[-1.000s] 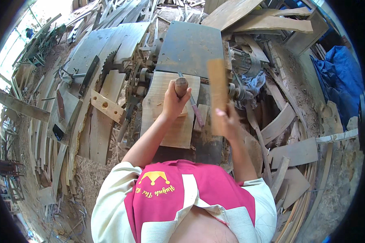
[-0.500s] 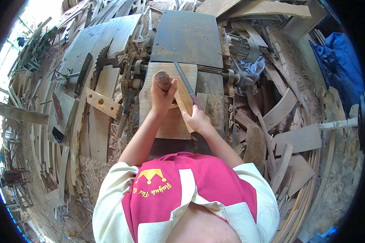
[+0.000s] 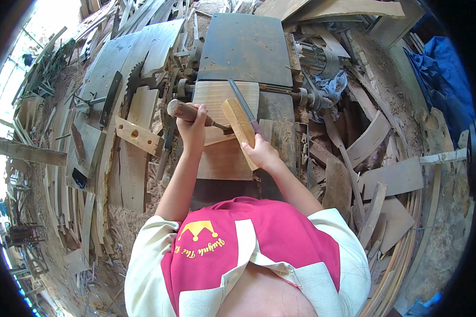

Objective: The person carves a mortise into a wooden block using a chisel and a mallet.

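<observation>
Closed around a wooden-handled chisel [image 3: 183, 110], my left hand [image 3: 192, 130] holds it tilted, its thin metal shaft pointing right. The dark tip of that shaft is at the left side of a light wooden block [image 3: 236, 117]; whether they touch I cannot tell. My right hand [image 3: 262, 154] grips the block near its lower end, thumb on top. A long grey metal tool with a purplish handle [image 3: 243, 103] lies slanted just right of the block, its handle end partly hidden by my right fingers. Beneath is a pale board [image 3: 205, 94] on the machine bed.
The machine's grey metal table [image 3: 243, 47] lies ahead, a motor [image 3: 316, 59] to its right. A toothed saw blade [image 3: 133, 79] stands at left, near a board with holes [image 3: 137, 135]. Scrap planks [image 3: 388, 179] and a blue tarp [image 3: 439, 79] lie at right.
My left hand has moved left with the chisel, tipping it from upright so its shaft shows. The wooden block has shifted and turned slightly in my right hand.
</observation>
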`<state>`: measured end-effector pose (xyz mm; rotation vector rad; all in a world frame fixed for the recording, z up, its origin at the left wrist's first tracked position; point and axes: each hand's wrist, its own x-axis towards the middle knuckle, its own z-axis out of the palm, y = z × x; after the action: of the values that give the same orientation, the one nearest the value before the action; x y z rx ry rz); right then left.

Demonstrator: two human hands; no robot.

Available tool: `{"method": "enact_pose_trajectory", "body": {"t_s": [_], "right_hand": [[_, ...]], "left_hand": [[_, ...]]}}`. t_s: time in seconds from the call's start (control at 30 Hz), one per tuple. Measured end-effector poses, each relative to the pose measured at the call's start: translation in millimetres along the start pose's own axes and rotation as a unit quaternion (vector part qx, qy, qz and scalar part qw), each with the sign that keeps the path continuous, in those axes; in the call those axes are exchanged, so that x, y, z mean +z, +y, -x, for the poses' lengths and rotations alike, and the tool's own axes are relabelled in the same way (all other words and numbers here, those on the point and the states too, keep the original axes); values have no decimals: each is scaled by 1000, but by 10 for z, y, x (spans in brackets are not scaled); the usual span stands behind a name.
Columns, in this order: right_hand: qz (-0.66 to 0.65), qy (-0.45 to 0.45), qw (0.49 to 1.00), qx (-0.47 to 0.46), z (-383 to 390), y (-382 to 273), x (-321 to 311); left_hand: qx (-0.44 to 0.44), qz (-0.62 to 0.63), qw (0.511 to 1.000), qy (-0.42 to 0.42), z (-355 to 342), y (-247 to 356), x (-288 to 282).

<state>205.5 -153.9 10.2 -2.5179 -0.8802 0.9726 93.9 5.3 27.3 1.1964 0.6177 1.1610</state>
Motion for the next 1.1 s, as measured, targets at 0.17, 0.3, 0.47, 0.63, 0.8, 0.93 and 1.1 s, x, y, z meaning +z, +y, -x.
{"method": "enact_pose_trajectory", "body": {"t_s": [0.17,0.3,0.47,0.63,0.8,0.93,1.1], "right_hand": [[20,-6,1000,11,3,-23,-15],[15,-10,1000,13,-28,-1,-27],[-4,3,1000,-4,-38,42,-9],[-28,-32,999,17,-38,40,-18],[-48,-49,997,22,-35,51,-19],[-71,52,995,-46,-47,128,81],[-89,23,995,-36,-66,165,85]], "left_hand": [[31,-83,990,-111,92,79,150],[68,-172,976,-116,166,183,339],[119,-244,957,-105,171,147,363],[87,-220,964,-124,150,-29,386],[100,-243,957,-124,143,-77,402],[106,-219,965,-97,133,-29,397],[89,-180,979,-44,90,-34,364]]}}
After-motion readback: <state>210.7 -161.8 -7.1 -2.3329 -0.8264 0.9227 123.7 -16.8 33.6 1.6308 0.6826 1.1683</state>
